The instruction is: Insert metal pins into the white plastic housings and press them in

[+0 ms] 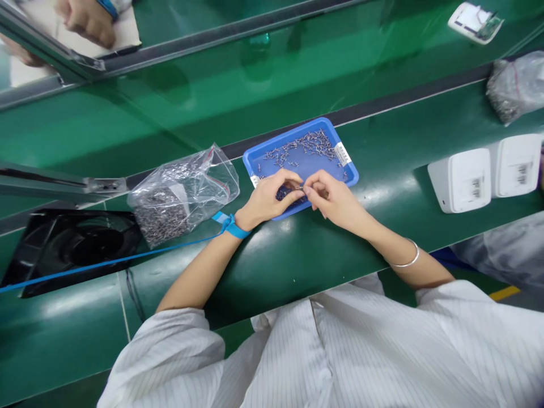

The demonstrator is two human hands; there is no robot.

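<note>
Both my hands meet over the near side of a shallow blue tray. Thumb and fingers of my left hand pinch a small metal screw, its tip showing between the two hands. My right hand is closed in a pinch right beside it, its fingertips at the same screw; whether they hold another piece is hidden. Loose screws lie scattered in the tray, mostly along its far side, and a darker pile lies partly under my left hand. A blue wrist strap circles my left wrist.
Left of the tray lies a clear bag of screws, beside a black fan-like frame. The strap's blue cord runs left across the bench. White housings stand at right, another bag behind them. Another person's hand is across the divider.
</note>
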